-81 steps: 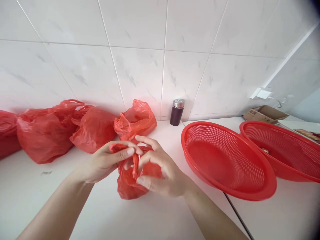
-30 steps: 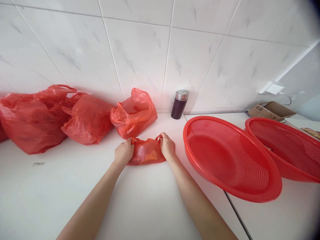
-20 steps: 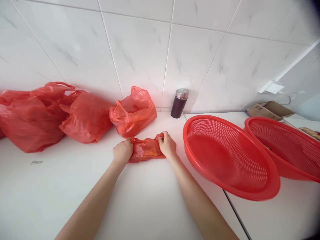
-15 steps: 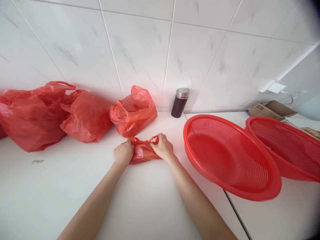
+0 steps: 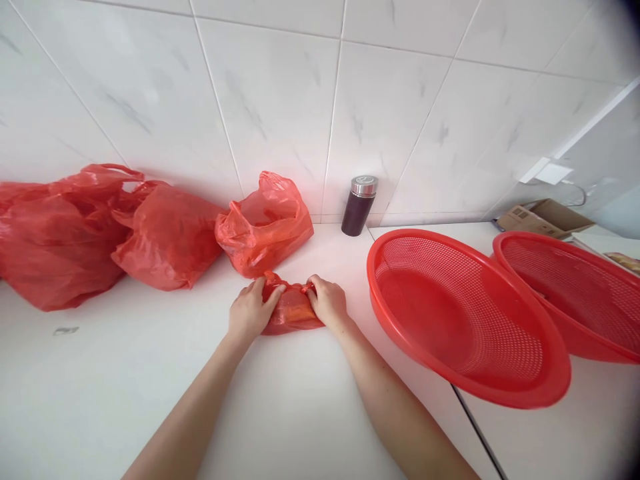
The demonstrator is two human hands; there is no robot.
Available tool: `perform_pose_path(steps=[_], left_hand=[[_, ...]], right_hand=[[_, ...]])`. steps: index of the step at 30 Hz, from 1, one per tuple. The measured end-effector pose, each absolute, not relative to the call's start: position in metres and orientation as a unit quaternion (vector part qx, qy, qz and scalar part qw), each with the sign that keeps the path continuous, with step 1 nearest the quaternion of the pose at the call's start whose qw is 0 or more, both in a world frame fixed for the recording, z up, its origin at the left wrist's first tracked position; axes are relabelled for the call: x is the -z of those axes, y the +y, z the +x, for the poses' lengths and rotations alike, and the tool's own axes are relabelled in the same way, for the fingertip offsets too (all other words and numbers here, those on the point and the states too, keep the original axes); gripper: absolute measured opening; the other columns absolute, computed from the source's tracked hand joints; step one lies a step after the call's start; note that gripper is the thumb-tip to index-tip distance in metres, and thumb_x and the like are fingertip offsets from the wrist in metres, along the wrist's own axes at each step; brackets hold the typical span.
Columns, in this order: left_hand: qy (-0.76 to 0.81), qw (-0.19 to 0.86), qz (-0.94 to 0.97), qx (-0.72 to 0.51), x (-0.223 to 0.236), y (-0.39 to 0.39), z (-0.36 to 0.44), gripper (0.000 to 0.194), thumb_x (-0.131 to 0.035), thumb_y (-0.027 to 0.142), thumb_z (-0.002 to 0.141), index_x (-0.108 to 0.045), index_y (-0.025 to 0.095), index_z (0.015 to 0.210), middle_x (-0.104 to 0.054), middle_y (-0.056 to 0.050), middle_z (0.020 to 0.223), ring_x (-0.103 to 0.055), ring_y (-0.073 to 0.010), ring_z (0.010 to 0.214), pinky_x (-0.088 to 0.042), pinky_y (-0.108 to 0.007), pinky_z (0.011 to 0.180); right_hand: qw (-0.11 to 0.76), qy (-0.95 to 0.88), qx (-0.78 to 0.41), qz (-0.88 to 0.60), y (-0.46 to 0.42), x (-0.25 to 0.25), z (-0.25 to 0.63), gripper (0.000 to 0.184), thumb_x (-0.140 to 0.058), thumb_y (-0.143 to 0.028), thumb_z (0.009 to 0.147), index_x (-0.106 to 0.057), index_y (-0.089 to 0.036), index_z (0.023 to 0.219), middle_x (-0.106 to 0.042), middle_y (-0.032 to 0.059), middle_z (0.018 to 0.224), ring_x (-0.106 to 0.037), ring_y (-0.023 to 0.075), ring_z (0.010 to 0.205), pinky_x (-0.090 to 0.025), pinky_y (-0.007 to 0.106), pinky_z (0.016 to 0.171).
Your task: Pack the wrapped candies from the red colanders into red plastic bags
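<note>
A small red plastic bag (image 5: pixel 293 319) lies on the white table in front of me, with something orange showing through its thin film. My left hand (image 5: pixel 251 308) grips its left upper edge, thumb laid along the top. On the other side, my right hand (image 5: pixel 327 300) pinches the right upper edge near the handle. The fingertips of both hands are partly hidden by the plastic. Just behind it stands another red plastic bag (image 5: pixel 270 230), its mouth gaping, with contents I cannot make out.
Two fuller red bags, a middle one (image 5: pixel 167 240) and a larger one (image 5: pixel 55 247), stand left against the tiled wall. A dark flask (image 5: pixel 357 210) stands behind. To the right are a red colander (image 5: pixel 445 373), a second colander (image 5: pixel 595 337) and a cardboard box (image 5: pixel 530 220).
My hands have shifted their hold on the small bag. The left thumb now lies over its top edge, and the handle loop at my right hand no longer stands up.
</note>
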State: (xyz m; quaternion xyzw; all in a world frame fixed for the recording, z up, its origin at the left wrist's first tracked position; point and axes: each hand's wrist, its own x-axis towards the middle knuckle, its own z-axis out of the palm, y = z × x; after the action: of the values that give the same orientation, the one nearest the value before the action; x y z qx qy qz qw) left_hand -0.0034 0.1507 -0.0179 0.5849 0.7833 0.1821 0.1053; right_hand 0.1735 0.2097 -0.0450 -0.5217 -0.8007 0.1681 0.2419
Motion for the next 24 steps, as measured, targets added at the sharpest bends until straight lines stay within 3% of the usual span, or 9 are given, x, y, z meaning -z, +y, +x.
perform_pose_path(steps=[3, 9, 11, 13, 15, 17, 21, 24], left_hand=[[0.764, 0.153, 0.596, -0.195, 0.017, 0.155, 0.002, 0.040, -0.058, 0.049, 0.078, -0.054, 0.025, 0.110, -0.067, -0.008, 0.110, -0.061, -0.0301, 0.105, -0.045, -0.035, 0.077], [0.747, 0.272, 0.556, -0.242, 0.009, 0.157, -0.006, 0.043, -0.070, 0.042, 0.066, -0.061, 0.022, 0.103, -0.072, -0.008, 0.097, -0.066, -0.0319, 0.094, -0.049, -0.039, 0.078], [0.722, 0.328, 0.539, -0.284, 0.006, 0.154, -0.010, 0.047, -0.068, 0.051, 0.070, -0.063, 0.023, 0.107, -0.073, -0.007, 0.103, -0.067, -0.0289, 0.097, -0.051, -0.036, 0.082], [0.704, 0.371, 0.506, -0.333, 0.006, 0.150, -0.015, 0.048, -0.053, 0.061, 0.079, -0.066, 0.024, 0.107, -0.073, -0.005, 0.108, -0.067, -0.0254, 0.101, -0.051, -0.034, 0.086], [0.706, 0.390, 0.455, -0.377, 0.007, 0.147, -0.019, 0.056, -0.041, 0.066, 0.084, -0.069, 0.020, 0.099, -0.074, -0.007, 0.104, -0.068, -0.0266, 0.101, -0.051, -0.036, 0.089], [0.711, 0.399, 0.402, -0.417, 0.009, 0.141, -0.025, 0.058, -0.043, 0.068, 0.083, -0.069, 0.016, 0.092, -0.075, -0.010, 0.097, -0.068, -0.0294, 0.099, -0.052, -0.040, 0.089], [0.676, 0.441, 0.323, -0.495, 0.009, 0.114, -0.038, 0.053, -0.047, 0.063, 0.083, -0.067, 0.016, 0.097, -0.075, -0.010, 0.102, -0.069, -0.0277, 0.098, -0.054, -0.041, 0.089], [0.655, 0.469, 0.267, -0.529, 0.010, 0.088, -0.047, 0.039, -0.047, 0.050, 0.088, -0.066, 0.016, 0.087, -0.075, -0.010, 0.092, -0.071, -0.0247, 0.094, -0.055, -0.041, 0.092]], right_hand=[[0.258, -0.801, -0.192, -0.505, 0.208, 0.045, 0.173, 0.012, -0.050, -0.021, 0.088, -0.060, -0.027, 0.092, -0.071, 0.0001, 0.084, -0.062, 0.0183, 0.074, -0.036, 0.026, 0.067], [0.334, -0.758, -0.264, -0.494, 0.209, 0.047, 0.175, 0.010, -0.052, -0.028, 0.087, -0.061, -0.026, 0.083, -0.069, -0.0014, 0.081, -0.061, 0.0172, 0.073, -0.039, 0.025, 0.069], [0.374, -0.725, -0.298, -0.496, 0.211, 0.049, 0.176, 0.022, -0.047, -0.039, 0.091, -0.060, -0.025, 0.079, -0.067, -0.0014, 0.078, -0.060, 0.0172, 0.073, -0.041, 0.025, 0.069], [0.415, -0.682, -0.336, -0.499, 0.214, 0.049, 0.178, 0.035, -0.040, -0.048, 0.093, -0.058, -0.024, 0.075, -0.064, -0.0008, 0.072, -0.060, 0.0176, 0.070, -0.043, 0.026, 0.067], [0.457, -0.632, -0.373, -0.503, 0.218, 0.049, 0.181, 0.042, -0.034, -0.053, 0.093, -0.054, -0.023, 0.072, -0.062, 0.0006, 0.070, -0.060, 0.0180, 0.070, -0.046, 0.026, 0.065], [0.494, -0.579, -0.405, -0.507, 0.223, 0.049, 0.183, 0.045, -0.028, -0.055, 0.093, -0.051, -0.022, 0.073, -0.063, 0.0029, 0.072, -0.061, 0.0184, 0.071, -0.048, 0.027, 0.064], [0.539, -0.489, -0.461, -0.507, 0.232, 0.048, 0.187, 0.044, -0.025, -0.055, 0.091, -0.048, -0.022, 0.075, -0.062, 0.0043, 0.070, -0.061, 0.0176, 0.062, -0.050, 0.027, 0.056], [0.556, -0.449, -0.489, -0.500, 0.238, 0.050, 0.188, 0.037, -0.033, -0.056, 0.088, -0.043, -0.023, 0.075, -0.057, 0.0006, 0.062, -0.057, 0.0155, 0.052, -0.047, 0.026, 0.048]])
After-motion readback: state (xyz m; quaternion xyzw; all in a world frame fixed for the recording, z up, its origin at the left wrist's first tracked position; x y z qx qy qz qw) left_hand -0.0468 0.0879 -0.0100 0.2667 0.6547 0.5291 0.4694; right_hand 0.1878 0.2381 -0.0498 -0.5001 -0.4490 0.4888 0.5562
